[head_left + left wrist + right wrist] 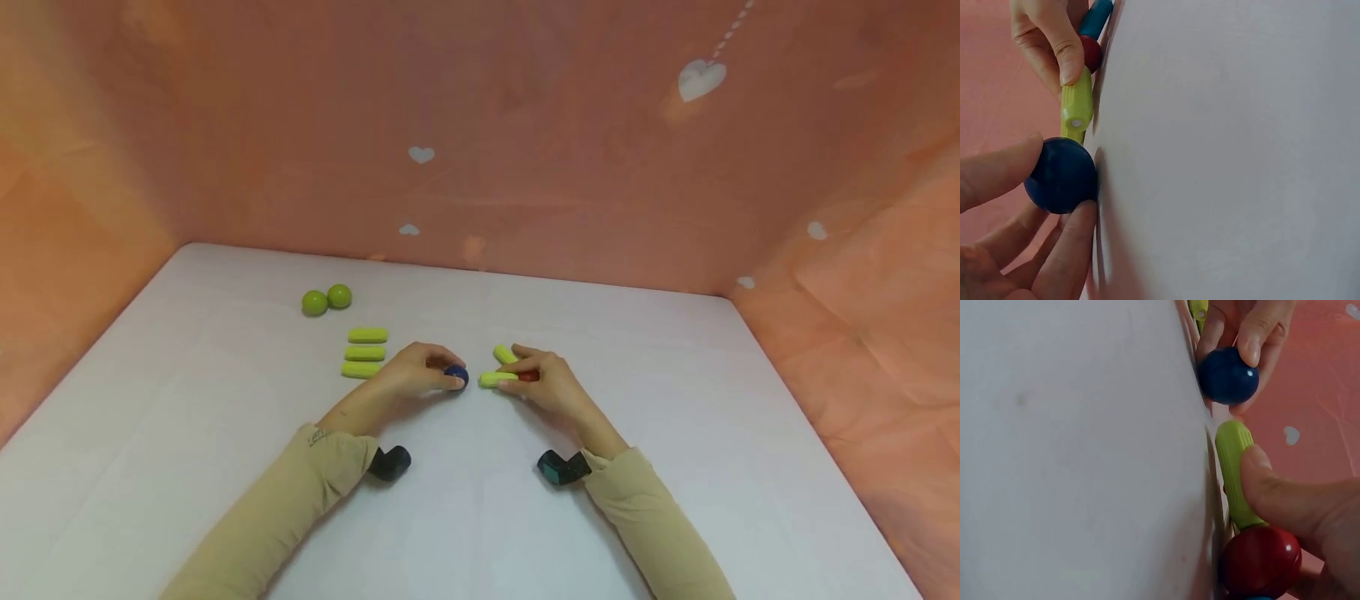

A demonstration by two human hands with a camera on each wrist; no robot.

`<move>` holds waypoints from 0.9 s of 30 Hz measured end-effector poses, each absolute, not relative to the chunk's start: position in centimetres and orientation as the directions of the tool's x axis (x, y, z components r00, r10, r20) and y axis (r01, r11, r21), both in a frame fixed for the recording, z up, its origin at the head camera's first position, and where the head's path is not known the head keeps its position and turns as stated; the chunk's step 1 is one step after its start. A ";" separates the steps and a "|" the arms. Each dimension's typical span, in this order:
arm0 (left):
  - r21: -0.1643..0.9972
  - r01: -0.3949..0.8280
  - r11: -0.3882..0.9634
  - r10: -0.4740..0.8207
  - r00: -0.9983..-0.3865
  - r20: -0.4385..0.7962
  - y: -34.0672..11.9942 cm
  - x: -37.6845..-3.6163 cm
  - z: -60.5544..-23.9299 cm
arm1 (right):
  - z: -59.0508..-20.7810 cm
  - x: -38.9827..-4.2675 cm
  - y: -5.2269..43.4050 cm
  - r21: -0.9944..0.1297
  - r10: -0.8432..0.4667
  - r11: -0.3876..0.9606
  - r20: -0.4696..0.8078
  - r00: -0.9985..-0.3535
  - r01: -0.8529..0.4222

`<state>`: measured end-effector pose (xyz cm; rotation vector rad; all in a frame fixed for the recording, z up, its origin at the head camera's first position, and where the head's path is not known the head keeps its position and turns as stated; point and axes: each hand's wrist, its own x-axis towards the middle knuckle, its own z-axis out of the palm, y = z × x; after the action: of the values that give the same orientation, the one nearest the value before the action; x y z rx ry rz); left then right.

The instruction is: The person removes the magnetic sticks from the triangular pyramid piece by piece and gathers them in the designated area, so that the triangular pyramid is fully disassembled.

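Observation:
On the white table [480,500] my left hand [420,371] pinches a dark blue ball [456,377] [1061,175] [1227,375] between thumb and fingers, the ball resting on the surface. My right hand [543,382] holds a yellow-green rod [497,379] [1077,107] [1233,469] joined to a red ball [528,376] [1090,52] [1261,560]; a blue rod [1095,17] continues beyond the red ball. The rod's free end points at the blue ball, a small gap apart. A second green rod [505,355] lies just behind my right hand.
Three yellow-green rods [365,352] lie in a stack-like row left of my left hand. Two green balls [327,299] sit farther back left. Pink cloth walls [480,150] with white hearts enclose the table on three sides.

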<state>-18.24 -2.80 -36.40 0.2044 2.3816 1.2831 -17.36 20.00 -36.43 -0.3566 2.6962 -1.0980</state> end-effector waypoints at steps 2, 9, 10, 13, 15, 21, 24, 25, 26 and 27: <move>0.821 -0.105 0.561 0.291 -0.904 -0.314 -2.6 -18.4 -36.3 | -36.5 -17.3 20.1 -0.705 -0.307 0.692 -0.090 -0.948 -0.158; 0.863 -0.264 0.430 0.097 -0.937 -0.335 -1.7 -20.0 -36.2 | -36.6 -17.3 20.2 -0.711 -0.342 0.672 -0.052 -0.938 -0.206; 0.871 -0.284 0.400 0.072 -0.938 -0.339 -1.6 -20.3 -36.2 | -36.7 -17.3 20.2 -0.710 -0.347 0.671 -0.047 -0.937 -0.213; 0.891 -0.308 0.334 0.025 -0.942 -0.335 -1.4 -21.1 -36.0 | -36.8 -17.3 20.2 -0.711 -0.357 0.665 -0.036 -0.933 -0.227; 0.903 -0.325 0.282 0.000 -0.941 -0.339 -1.3 -21.5 -36.0 | -36.8 -17.3 20.2 -0.717 -0.354 0.661 -0.035 -0.934 -0.223; 0.935 -0.328 0.139 -0.114 -0.943 -0.313 -0.8 -22.6 -36.0 | -37.1 -17.4 20.2 -0.720 -0.353 0.657 -0.030 -0.935 -0.225; 0.946 -0.298 0.126 -0.175 -0.945 -0.275 -0.6 -23.0 -36.3 | -37.0 -17.3 20.3 -0.715 -0.361 0.657 -0.019 -0.932 -0.239; 0.947 -0.291 0.136 -0.193 -0.945 -0.263 -0.5 -23.1 -36.4 | -37.0 -17.3 20.2 -0.714 -0.363 0.657 -0.016 -0.932 -0.244; 0.946 -0.287 0.150 -0.206 -0.945 -0.254 -0.4 -23.2 -36.5 | -37.0 -17.3 20.2 -0.711 -0.366 0.657 -0.013 -0.930 -0.249; 0.945 -0.284 0.160 -0.218 -0.944 -0.247 -0.3 -23.3 -36.6 | -36.9 -17.3 20.2 -0.712 -0.368 0.656 -0.011 -0.930 -0.251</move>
<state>-23.31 -0.34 -36.55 -0.5096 2.3521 1.9363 -17.30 20.22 -36.95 -0.5111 2.7160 -1.1334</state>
